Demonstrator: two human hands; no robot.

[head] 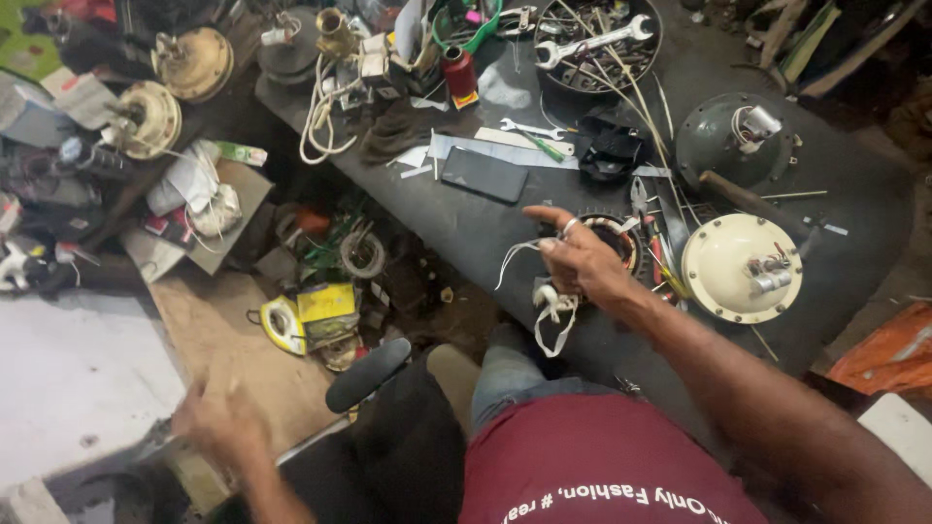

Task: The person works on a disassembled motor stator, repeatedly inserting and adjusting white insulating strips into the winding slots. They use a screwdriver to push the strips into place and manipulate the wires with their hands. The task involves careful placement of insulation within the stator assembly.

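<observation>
My right hand [579, 254] rests on the dark workbench [466, 228], gripping a round motor winding [617, 239] with a ring of copper coils. White wires [555, 309] trail from the winding below my fingers and hang over the bench edge. My left hand [221, 423] is blurred, low at the left near the floor, away from the bench; whether it holds anything is unclear. Right of the winding lies a cream round fan cover [740, 266] with metal terminals. A grey motor housing [736, 138] sits behind it.
A black phone [484, 174] lies flat mid-bench. A round tray of spanners [596, 43] is at the back, with a red can [460, 75] and white cord [320, 114] nearby. Clutter, yellow boxes [326, 303] and brass fan parts [194, 62] fill the floor left.
</observation>
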